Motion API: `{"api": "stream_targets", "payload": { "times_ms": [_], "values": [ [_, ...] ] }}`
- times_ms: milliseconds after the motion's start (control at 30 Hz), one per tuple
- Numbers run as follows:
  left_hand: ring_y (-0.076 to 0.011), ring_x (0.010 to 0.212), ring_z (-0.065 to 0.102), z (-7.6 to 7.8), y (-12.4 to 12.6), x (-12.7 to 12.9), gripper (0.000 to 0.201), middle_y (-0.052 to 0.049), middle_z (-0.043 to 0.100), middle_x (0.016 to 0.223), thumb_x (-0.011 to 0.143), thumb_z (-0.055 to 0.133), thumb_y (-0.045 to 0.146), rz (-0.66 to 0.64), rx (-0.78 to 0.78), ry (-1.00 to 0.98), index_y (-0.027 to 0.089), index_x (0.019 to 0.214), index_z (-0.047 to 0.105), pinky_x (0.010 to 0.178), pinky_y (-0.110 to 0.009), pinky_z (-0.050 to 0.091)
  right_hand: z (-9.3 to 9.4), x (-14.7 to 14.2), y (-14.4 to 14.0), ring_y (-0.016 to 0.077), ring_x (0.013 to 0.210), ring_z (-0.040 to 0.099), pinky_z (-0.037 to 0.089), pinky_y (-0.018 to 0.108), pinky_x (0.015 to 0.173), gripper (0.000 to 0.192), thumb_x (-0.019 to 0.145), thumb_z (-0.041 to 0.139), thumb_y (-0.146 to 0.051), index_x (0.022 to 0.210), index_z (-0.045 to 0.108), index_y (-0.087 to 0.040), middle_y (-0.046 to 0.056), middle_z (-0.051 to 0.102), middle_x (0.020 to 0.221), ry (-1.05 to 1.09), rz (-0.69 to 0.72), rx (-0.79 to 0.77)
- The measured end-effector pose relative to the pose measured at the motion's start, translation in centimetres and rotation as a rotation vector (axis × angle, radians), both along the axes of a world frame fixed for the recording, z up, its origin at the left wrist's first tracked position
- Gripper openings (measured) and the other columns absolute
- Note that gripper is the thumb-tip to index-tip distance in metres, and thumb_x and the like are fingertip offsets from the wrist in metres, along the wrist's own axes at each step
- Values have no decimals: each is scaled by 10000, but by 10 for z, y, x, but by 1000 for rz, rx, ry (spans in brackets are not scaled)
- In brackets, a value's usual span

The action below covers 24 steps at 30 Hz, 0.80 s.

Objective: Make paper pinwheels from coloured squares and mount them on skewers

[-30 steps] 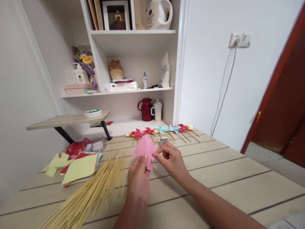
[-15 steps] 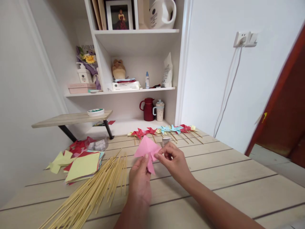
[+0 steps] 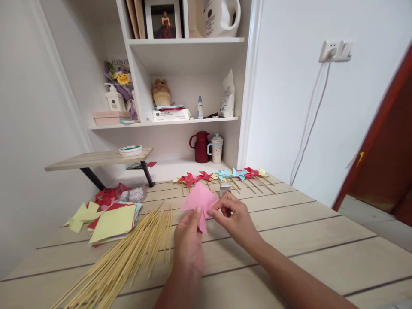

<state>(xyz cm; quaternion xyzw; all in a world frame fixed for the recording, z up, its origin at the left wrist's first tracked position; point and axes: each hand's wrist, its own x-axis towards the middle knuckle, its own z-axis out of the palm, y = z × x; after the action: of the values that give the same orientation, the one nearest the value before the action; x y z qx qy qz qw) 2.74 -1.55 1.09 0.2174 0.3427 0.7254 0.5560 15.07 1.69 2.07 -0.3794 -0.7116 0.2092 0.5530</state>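
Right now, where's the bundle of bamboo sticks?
In the head view, the bundle of thin bamboo sticks lies fanned on the pale wooden table, left of the left hand and just below the stack of coloured paper squares.

Readable text: just one word

"FLOWER" printed on the bouquet wrap (image 3: 116, 68), left shelf; bottle and box labels too blurry.
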Motion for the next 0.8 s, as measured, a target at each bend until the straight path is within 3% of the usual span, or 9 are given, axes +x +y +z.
{"api": "stream_targets", "payload": {
  "times_ms": [400, 667, 767, 800],
  "values": [
    [-186, 882, 662, -2, 1, 0, 261, -87, 734, 877, 653, 846, 248, -5, 40, 58, 118, 843, 724, 855, -301, 484, 0, -2, 1, 137, 605, 435, 343, 267, 543, 164, 780, 699, -249, 639, 640, -188, 1, 510, 684, 20, 46, -37],
    [-164, 837, 657, 0, 3, 1, 183, -75, 725, 838, 684, 816, 236, -1, 78, 68, 123, 786, 714, 849, -291, 494, 1, -2, -2, 142, 614, 453, 371, 268, 544, 175, 788, 708, -289, 647, 658, -199, 6, 519, 695, 13, 73, -29],
    [-162, 824, 653, 0, 4, -1, 205, -73, 727, 845, 671, 823, 253, 32, 49, 105, 123, 796, 727, 840, -288, 492, 1, 2, 2, 171, 694, 503, 442, 301, 628, 115, 802, 704, -335, 818, 710, -222, 26, 559, 772, 64, 13, 21],
    [-163, 819, 651, -1, 3, -1, 221, -71, 727, 848, 666, 828, 264, 43, 37, 130, 123, 805, 731, 839, -291, 491, 1, 5, 4, 189, 760, 531, 468, 328, 698, 180, 807, 700, -360, 936, 714, -235, 40, 585, 845, 92, -9, 34]
  ]
}}
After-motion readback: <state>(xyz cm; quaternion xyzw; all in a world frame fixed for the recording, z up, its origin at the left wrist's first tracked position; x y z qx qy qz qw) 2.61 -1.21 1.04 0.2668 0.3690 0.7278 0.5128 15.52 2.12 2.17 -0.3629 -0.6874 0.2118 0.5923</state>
